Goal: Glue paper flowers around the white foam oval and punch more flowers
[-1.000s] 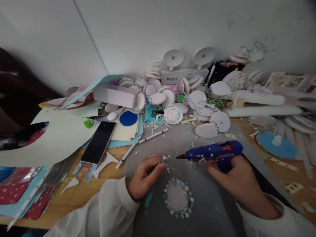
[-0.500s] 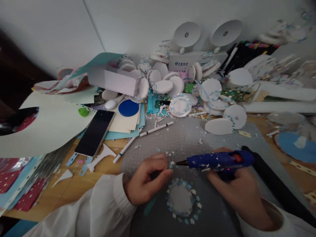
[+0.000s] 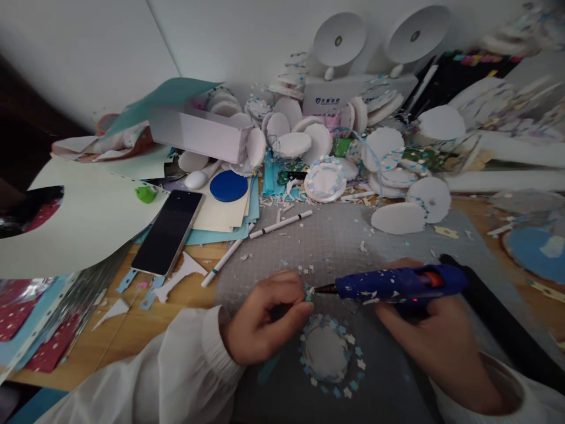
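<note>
My right hand (image 3: 435, 338) is wrapped round a blue hot glue gun (image 3: 391, 285) spotted with white flecks, its dark nozzle pointing left. Opposite it, my left hand (image 3: 269, 321) is closed in a pinch on a tiny light-blue paper star (image 3: 308, 294), mostly covered by the fingertips. The nozzle tip is right at this piece; whether they touch I cannot tell. Below, on the grey cutting mat (image 3: 247, 274), lies a round disc (image 3: 326, 352) ringed by small blue and white stars. A few loose stars (image 3: 305, 270) lie just beyond my left fingers.
White discs (image 3: 293, 144), some star-trimmed, are heaped at the back. A phone (image 3: 168, 232), paper sheets (image 3: 88, 224) and a blue round lid-like disc (image 3: 228, 185) are on the left. Two white sticks (image 3: 281, 224) lie on the mat, and a long black object (image 3: 498, 330) runs along the right.
The whole view has shifted slightly. My hands keep nearly the same pose, with the glue gun's nozzle still at the left fingertips.
</note>
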Available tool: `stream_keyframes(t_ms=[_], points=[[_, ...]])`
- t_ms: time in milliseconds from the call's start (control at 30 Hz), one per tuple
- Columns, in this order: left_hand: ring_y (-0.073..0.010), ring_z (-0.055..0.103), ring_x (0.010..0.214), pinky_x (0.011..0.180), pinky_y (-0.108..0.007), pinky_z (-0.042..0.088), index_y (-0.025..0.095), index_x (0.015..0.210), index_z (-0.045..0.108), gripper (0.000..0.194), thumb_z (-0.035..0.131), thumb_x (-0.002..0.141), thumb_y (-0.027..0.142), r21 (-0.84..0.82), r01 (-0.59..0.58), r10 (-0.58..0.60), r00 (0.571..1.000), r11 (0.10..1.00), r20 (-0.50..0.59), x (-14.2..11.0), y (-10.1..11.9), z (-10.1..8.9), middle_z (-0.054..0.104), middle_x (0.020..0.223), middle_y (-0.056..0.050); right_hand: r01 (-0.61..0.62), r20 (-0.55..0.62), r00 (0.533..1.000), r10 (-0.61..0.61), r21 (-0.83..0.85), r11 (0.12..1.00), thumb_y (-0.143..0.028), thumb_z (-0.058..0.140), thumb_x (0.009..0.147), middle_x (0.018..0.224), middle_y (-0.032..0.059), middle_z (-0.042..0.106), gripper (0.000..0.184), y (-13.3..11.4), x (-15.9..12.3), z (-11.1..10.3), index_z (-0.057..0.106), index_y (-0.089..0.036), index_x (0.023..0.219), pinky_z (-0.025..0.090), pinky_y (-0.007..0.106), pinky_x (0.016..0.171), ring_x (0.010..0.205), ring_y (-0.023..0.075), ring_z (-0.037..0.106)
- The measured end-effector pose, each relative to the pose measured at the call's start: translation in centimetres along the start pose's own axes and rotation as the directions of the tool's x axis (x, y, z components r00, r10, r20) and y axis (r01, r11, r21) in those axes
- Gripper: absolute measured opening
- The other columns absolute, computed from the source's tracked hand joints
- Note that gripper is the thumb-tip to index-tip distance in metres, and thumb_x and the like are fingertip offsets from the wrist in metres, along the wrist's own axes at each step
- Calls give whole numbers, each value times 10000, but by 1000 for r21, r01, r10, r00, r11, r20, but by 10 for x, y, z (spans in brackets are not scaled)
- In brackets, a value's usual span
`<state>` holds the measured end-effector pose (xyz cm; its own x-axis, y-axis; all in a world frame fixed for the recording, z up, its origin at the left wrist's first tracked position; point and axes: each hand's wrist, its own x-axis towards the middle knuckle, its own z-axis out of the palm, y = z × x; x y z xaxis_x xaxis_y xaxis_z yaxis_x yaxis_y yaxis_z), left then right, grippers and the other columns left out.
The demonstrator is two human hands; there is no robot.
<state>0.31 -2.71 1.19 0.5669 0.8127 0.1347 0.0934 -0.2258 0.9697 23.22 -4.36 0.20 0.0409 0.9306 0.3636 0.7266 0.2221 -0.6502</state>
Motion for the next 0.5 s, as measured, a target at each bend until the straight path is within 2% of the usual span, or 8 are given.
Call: stream_keyframes(t_ms=[267,500], points=[[-143,415,647,614,-303,323,176,570,384,375,427,931,268,16,17,-17,1000,1000,8,0,1,0,419,620,-14,-11,-9,1000,10,-42,999,-308,561,713,768,23,648,159,2,-1,-1,552,-241,856,537,382,672,719,235,653],[-141,423,644,621,-290,319,176,565,372,383,439,929,274,13,17,-17,1000,1000,0,1,2,0,415,619,-7,-16,16,1000,16,8,1000,-268,560,701,740,2,615,140,-1,1,-2,550,-238,837,518,327,619,664,201,623]])
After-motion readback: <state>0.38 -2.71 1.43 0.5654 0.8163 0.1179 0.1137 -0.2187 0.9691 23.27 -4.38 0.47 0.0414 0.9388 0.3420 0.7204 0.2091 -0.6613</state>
